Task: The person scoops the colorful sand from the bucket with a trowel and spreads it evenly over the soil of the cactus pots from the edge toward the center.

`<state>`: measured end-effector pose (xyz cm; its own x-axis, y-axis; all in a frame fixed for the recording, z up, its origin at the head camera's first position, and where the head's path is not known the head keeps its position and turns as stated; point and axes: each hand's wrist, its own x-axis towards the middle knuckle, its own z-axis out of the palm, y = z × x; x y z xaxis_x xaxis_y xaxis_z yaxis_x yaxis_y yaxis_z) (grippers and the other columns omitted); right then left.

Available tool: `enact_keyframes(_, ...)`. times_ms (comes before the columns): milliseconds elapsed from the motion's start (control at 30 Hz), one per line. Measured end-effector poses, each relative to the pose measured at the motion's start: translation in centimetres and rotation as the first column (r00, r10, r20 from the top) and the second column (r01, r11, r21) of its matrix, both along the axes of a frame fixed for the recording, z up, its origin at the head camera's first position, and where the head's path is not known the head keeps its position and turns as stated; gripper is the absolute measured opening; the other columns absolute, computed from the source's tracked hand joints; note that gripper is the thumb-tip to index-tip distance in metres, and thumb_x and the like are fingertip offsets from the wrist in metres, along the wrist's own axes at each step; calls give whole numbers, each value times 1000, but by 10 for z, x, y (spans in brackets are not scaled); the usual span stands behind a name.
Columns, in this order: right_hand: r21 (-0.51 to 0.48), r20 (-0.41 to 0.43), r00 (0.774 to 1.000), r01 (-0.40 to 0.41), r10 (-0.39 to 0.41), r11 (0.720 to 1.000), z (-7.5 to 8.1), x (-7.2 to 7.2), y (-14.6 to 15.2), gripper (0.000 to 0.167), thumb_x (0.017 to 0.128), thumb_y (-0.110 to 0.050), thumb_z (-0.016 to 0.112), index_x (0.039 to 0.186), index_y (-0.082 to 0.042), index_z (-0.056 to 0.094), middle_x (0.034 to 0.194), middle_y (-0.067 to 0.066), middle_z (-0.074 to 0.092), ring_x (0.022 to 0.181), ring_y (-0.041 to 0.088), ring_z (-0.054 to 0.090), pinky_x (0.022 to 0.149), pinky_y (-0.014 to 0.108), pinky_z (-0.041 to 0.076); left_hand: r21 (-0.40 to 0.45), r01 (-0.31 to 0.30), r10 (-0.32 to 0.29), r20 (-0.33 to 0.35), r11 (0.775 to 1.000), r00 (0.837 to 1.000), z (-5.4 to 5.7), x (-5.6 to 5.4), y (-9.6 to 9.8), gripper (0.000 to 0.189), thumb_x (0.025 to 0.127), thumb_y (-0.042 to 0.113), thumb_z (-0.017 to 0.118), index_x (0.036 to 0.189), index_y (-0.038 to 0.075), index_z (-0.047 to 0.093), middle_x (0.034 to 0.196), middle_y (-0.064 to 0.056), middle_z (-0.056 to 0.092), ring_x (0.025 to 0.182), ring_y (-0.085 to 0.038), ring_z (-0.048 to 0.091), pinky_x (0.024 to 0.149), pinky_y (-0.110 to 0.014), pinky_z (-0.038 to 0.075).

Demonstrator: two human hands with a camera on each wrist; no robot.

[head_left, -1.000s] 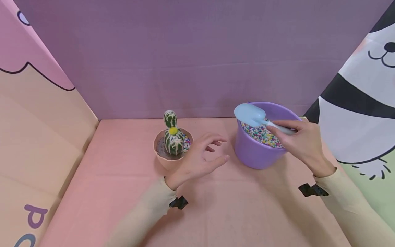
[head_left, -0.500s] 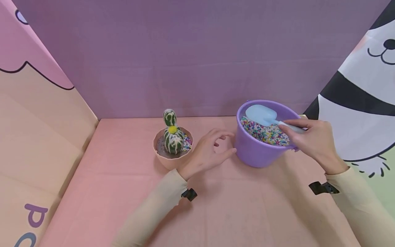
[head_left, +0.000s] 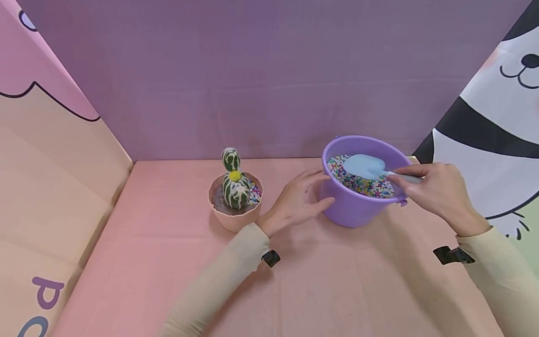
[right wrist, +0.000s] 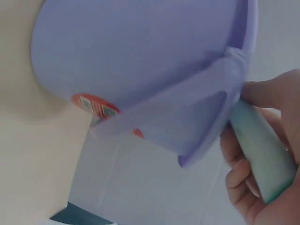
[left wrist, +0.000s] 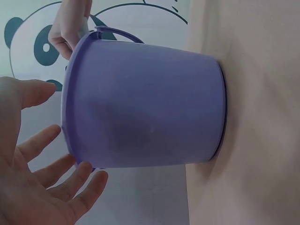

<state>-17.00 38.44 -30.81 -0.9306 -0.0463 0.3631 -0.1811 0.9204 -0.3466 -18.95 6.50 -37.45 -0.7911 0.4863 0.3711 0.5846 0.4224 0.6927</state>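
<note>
My right hand (head_left: 438, 194) grips the pale handle of a light blue toy shovel (head_left: 364, 166). The shovel's blade is inside a purple bucket (head_left: 355, 210), over a bed of multicoloured beads (head_left: 375, 188). In the right wrist view the handle (right wrist: 262, 150) lies between thumb and curled fingers, beside the bucket's rim. My left hand (head_left: 296, 201) is at the bucket's left side with fingers spread. The left wrist view shows those fingers (left wrist: 70, 180) by the rim; whether they touch it I cannot tell.
Left of the bucket stands a peach flowerpot (head_left: 236, 222) holding a green cactus (head_left: 236, 193) with a yellow flower, plus some beads. A purple backdrop (head_left: 269, 84) rises behind the pink tabletop (head_left: 168, 262). The bucket's handle (right wrist: 164, 101) hangs down its outer side.
My right hand has moved right, bringing the shovel blade from above the bucket's left rim down into it. My left hand has shifted right, from beside the flowerpot to the bucket's side.
</note>
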Motion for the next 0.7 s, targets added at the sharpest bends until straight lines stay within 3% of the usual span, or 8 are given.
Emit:
enact_keyframes(133,79,15,1000,-15,14,997,7,2,5,33,90,-37,81,107,-9,86,66,6,75,60,18,55,49,34,35,-24,-12,11,-53,1000,999,0,-4,2,55,97,36,76,147,16,64,164,-3,51,154,-17,45,126,-38,39)
enact_keyframes(333,176,100,995,-31,14,984,26,5,11,33,91,-32,79,113,-7,84,51,-5,58,56,17,44,46,35,32,-58,-31,27,-74,998,997,3,-8,8,54,97,37,75,146,16,64,166,-6,48,155,-19,43,128,-38,37)
enact_keyframes(500,263,192,981,-81,30,961,39,2,11,25,90,-30,79,106,-13,86,68,-1,74,64,17,55,48,36,40,-82,-62,58,-47,995,997,6,-9,15,52,97,40,74,145,20,67,167,-7,45,154,-23,45,125,-44,42)
enact_keyframes(700,291,222,973,-131,67,948,36,-7,7,18,89,-32,81,99,-17,88,81,3,80,69,20,63,50,37,43,-77,-98,96,-37,992,995,7,-10,19,47,98,46,74,139,23,71,164,-5,48,146,-23,50,119,-46,47)
